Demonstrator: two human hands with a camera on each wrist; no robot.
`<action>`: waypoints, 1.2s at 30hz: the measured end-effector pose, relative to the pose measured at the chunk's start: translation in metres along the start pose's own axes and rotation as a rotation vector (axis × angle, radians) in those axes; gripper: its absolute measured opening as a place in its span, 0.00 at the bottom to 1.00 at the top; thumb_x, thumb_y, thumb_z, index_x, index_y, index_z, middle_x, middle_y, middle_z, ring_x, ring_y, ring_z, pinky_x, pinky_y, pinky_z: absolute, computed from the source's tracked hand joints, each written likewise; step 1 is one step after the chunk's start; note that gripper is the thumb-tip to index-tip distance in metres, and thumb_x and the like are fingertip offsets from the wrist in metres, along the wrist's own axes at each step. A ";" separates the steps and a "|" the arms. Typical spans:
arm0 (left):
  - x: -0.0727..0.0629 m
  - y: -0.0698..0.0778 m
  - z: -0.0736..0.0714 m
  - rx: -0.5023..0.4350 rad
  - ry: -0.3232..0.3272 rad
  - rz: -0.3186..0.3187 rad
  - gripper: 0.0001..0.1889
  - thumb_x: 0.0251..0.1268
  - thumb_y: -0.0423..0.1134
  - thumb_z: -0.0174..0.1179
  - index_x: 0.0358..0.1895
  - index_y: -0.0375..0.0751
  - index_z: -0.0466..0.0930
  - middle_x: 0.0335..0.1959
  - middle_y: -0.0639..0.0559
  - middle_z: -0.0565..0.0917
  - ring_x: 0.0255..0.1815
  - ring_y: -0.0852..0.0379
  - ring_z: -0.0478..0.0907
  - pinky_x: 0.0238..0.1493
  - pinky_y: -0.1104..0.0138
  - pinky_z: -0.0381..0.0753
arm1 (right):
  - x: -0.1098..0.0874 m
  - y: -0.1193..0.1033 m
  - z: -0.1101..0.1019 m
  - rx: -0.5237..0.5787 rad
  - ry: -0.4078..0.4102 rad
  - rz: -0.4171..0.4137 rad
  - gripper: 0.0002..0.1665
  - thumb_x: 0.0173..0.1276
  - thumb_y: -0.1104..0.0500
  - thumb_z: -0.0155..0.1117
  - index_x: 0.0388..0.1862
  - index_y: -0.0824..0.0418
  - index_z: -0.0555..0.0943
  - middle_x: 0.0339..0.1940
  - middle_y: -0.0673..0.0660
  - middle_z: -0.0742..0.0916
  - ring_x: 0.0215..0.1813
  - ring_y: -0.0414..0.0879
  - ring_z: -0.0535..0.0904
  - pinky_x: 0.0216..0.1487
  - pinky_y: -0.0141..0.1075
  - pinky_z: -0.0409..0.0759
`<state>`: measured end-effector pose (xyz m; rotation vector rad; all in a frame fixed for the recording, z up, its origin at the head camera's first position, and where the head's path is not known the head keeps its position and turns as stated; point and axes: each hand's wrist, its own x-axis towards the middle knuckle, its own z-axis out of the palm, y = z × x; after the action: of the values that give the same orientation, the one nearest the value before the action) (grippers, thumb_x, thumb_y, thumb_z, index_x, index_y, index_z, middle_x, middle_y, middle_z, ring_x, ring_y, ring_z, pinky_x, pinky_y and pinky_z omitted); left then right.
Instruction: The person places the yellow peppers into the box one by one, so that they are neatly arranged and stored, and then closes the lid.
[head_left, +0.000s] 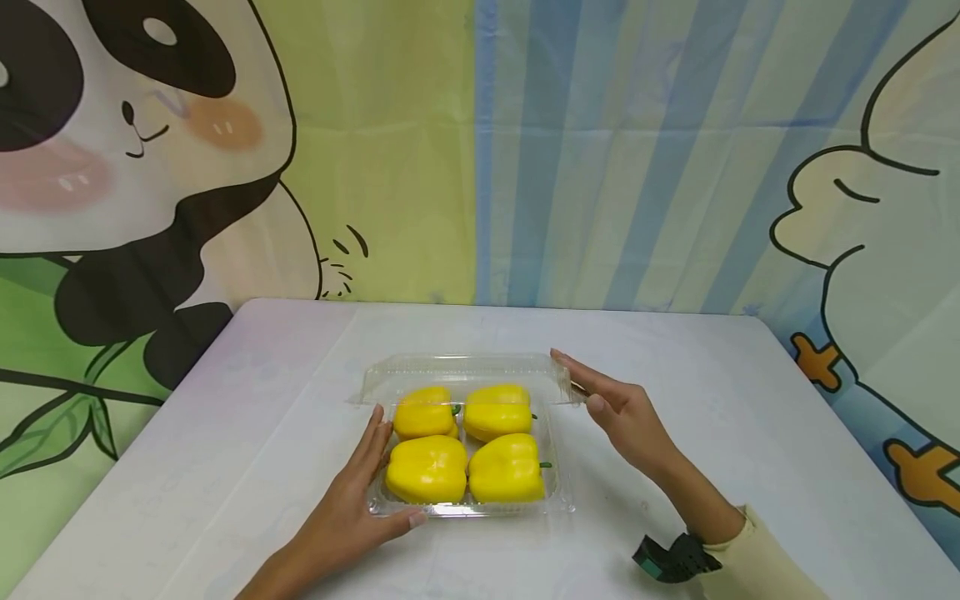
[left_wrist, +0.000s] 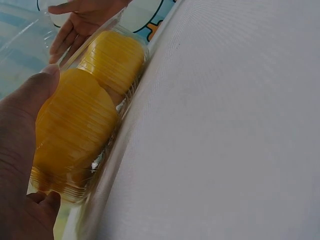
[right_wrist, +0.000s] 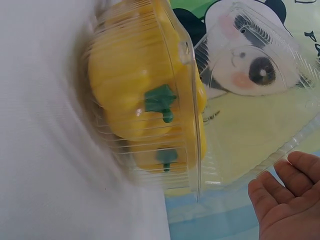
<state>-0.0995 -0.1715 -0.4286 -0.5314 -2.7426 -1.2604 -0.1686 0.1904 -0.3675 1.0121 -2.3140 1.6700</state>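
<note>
A clear plastic clamshell box (head_left: 480, 509) sits on the table with several yellow bell peppers (head_left: 426, 469) inside, some showing green stems (right_wrist: 161, 101). Its hinged clear lid (head_left: 465, 367) stands raised at the back. My left hand (head_left: 352, 500) holds the box's near left corner, fingers along the left side and thumb at the front rim. At the lid's right edge is my right hand (head_left: 626, 417), its fingers (right_wrist: 295, 180) extended and fingertips right at the plastic.
The white table (head_left: 675, 358) extends around the box. Behind it hangs a printed curtain (head_left: 390, 167) with a panda and blue stripes. A black strap device (head_left: 678, 558) is on the right wrist, beside a pale sleeve (head_left: 757, 562).
</note>
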 end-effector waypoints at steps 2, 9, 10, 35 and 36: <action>0.000 0.000 0.000 -0.003 -0.004 -0.011 0.61 0.49 0.61 0.72 0.78 0.40 0.41 0.79 0.47 0.44 0.76 0.46 0.49 0.70 0.65 0.50 | -0.002 0.000 0.000 0.002 -0.016 -0.011 0.38 0.73 0.38 0.49 0.74 0.58 0.66 0.73 0.54 0.69 0.73 0.49 0.62 0.65 0.36 0.68; 0.000 -0.001 0.001 -0.002 -0.008 -0.019 0.62 0.48 0.63 0.70 0.79 0.44 0.38 0.79 0.44 0.42 0.74 0.43 0.52 0.67 0.56 0.54 | -0.011 0.000 0.003 0.058 -0.053 -0.019 0.40 0.72 0.40 0.55 0.74 0.61 0.64 0.75 0.57 0.66 0.73 0.50 0.61 0.66 0.37 0.67; 0.000 -0.001 0.001 0.005 -0.004 -0.012 0.62 0.48 0.63 0.71 0.79 0.45 0.38 0.79 0.45 0.42 0.74 0.43 0.53 0.67 0.53 0.55 | -0.012 0.000 0.003 0.063 -0.056 -0.022 0.39 0.73 0.42 0.55 0.74 0.62 0.64 0.75 0.57 0.66 0.74 0.50 0.61 0.66 0.38 0.67; -0.004 0.000 -0.008 -0.355 -0.054 0.168 0.38 0.73 0.67 0.21 0.79 0.51 0.29 0.79 0.41 0.41 0.75 0.31 0.41 0.69 0.64 0.48 | -0.037 0.006 0.004 -0.149 -0.156 -0.167 0.40 0.71 0.49 0.62 0.74 0.68 0.62 0.76 0.63 0.63 0.75 0.55 0.57 0.70 0.34 0.61; -0.004 0.001 -0.010 -0.391 -0.073 0.152 0.37 0.73 0.66 0.18 0.79 0.53 0.28 0.79 0.43 0.37 0.75 0.33 0.37 0.70 0.58 0.47 | -0.038 0.007 0.004 -0.159 -0.155 -0.162 0.40 0.70 0.49 0.63 0.74 0.67 0.62 0.75 0.63 0.64 0.75 0.54 0.58 0.69 0.34 0.61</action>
<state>-0.0962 -0.1793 -0.4223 -0.8133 -2.4546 -1.7749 -0.1422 0.2049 -0.3918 1.2962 -2.3397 1.3696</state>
